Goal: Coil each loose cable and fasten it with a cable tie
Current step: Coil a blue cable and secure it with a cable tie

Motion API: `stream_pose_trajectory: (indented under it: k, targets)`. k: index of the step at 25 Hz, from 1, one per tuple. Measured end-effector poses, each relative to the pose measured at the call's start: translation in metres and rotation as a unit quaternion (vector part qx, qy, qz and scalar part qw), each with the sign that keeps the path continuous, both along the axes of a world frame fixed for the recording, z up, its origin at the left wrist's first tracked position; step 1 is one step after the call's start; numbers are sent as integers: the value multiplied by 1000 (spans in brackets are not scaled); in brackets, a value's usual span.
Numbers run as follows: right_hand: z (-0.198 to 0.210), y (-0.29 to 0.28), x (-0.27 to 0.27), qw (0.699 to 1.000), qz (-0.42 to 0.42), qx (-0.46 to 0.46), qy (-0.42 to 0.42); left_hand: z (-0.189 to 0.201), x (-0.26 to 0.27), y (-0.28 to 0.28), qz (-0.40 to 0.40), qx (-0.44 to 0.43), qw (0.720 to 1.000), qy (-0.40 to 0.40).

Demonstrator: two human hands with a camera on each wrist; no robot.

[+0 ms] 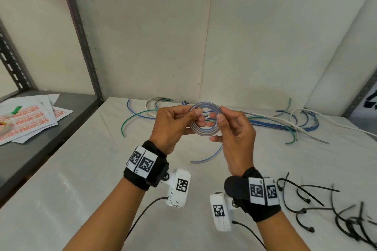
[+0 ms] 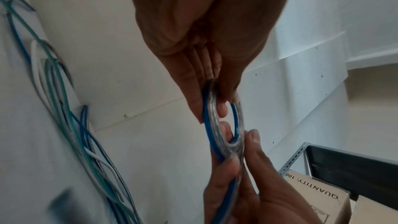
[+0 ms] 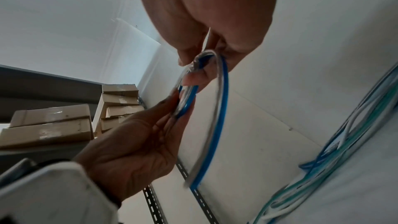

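A blue-striped coil [image 1: 204, 120] is being held up above the white table [image 1: 102, 169]. Its left side is being pinched by the left hand [image 1: 173, 126], its right side by the right hand [image 1: 234, 132]. Loose cables [image 1: 285, 122] are lying behind; black cable ties [image 1: 318, 208] are lying at right.
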State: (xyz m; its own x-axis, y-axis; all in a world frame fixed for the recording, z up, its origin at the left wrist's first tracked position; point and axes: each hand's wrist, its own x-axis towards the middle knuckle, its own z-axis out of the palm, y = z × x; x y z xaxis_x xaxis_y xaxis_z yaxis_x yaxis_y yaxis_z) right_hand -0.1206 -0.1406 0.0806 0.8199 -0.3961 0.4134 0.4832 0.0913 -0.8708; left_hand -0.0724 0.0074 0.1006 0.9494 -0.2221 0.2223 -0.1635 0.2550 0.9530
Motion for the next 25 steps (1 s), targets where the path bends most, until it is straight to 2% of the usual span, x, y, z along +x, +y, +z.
stream_pose_trajectory:
  k: [3,7,13,16,19,23,25]
  targets:
    - [-4,4,0,999,-10,-35,-9,-1,0,-1,7,-36,999,24]
    - [-8,7,3,998,-68,8,-13,-2,-1,-4,9,-45,999,27]
    - [-3,-2,4,998,-35,46,-9,-4,-2,-3,-14,-17,999,30]
    - [1,-18,6,999,14,-49,9,-1,1,10,-69,58,996,12]
    - [0,-29,6,983,89,-158,35,-1,2,21,-98,141,985,-31]
    - [3,-38,5,966,125,-218,52,-3,4,23,-94,222,968,-64]
    - [3,-39,6,965,116,-230,50,-3,4,21,-71,228,968,-74]
